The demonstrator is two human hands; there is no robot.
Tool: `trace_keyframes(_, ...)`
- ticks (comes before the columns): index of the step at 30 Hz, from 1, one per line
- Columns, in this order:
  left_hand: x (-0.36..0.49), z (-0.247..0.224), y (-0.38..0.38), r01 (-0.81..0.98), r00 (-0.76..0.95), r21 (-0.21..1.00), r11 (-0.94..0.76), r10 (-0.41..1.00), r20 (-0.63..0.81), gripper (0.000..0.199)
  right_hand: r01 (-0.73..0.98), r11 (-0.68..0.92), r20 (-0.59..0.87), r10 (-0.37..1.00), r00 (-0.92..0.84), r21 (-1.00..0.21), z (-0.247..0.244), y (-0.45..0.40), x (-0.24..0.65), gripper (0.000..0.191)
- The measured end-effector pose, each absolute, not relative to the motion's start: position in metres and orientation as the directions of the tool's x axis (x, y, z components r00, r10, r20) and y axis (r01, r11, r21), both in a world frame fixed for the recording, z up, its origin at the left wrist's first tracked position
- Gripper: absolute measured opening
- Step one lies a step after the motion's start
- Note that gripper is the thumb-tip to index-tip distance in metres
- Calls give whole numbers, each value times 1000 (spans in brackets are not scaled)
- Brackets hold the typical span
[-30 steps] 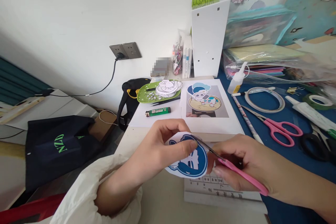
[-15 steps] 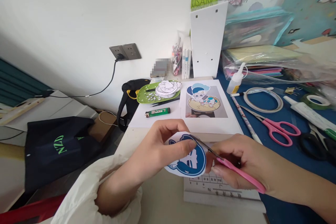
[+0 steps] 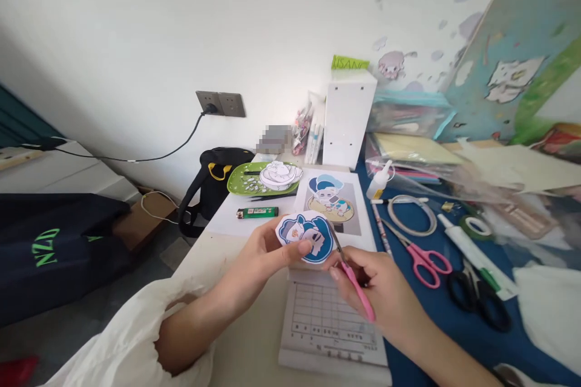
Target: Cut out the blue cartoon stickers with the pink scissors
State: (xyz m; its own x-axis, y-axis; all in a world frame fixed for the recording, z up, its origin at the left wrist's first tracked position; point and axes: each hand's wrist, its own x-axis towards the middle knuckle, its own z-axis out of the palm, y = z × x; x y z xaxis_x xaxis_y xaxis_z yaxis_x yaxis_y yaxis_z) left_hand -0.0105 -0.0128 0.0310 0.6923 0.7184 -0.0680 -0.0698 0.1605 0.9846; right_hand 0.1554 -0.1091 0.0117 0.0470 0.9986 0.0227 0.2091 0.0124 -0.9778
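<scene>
L hand [image 3: 272, 260] pinches the blue-and-white paper cutout [image 3: 323, 233], thumb on its printed face, other fingers mostly hidden behind; R hand [image 3: 376, 281] grips the pink scissors [image 3: 361, 296], part of the handles lost in the fingers; blades at the cutout's R edge, though how far they're open, & whether paper sits btwn them, can't tell. The cutout is held up nearer the wearer than the green tray [image 3: 238, 181], & to its R; the thumb hides a bit of its design.

On the tray: a white line-art cutout [image 3: 278, 176] (covers much of the tray's R side) w/ small pale bits beside it, too tiny to ID; just in front of the tray, the green lighter [image 3: 264, 213]; R of it, a colour print [image 3: 354, 193], its lower part blocked by the held cutout & scissors. Farther R of the tray, spare pink scissors [image 3: 426, 263] & black-handled scissors [image 3: 492, 308]; behind the tray, a pixelated patch [image 3: 273, 139], contents unreadable; well L of it, a dark "NZD" bag [image 3: 68, 266], cut off by the frame; nearer the wearer, a ruled booklet [image 3: 318, 314], small print illegible, top partly under the hands.
</scene>
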Motion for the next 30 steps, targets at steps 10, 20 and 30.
trace_keyframes(10,-8,30,-11,40,501,963,-266,840,211,32,389,0,48,992,113,-921,17,-94,168,13)
trace_keyframes(20,2,2,12,165,484,956,-243,865,136,21,573,-155,-238,969,-73,-805,20,-85,190,21)
trace_keyframes(30,-4,-8,18,249,444,915,-318,877,184,20,816,-259,-424,905,19,-517,47,-100,225,21)
